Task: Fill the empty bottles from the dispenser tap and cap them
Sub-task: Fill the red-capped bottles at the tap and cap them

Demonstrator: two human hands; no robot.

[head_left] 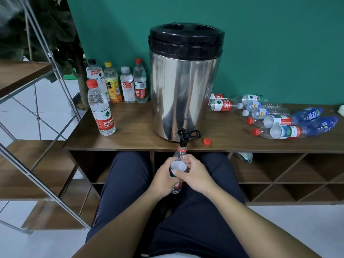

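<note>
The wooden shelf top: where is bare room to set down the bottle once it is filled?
Bare wood lies between the upright red-capped bottle and the steel dispenser drum, and along the front edge of the wooden shelf top, right of the loose red cap. The pile of lying empty bottles crowds the right; four upright bottles crowd the back left.

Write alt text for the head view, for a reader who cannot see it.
Both hands, left hand and right hand, grip an uncapped bottle with its mouth under the black tap of a steel dispenser. A loose red cap lies on the wooden counter.
</note>
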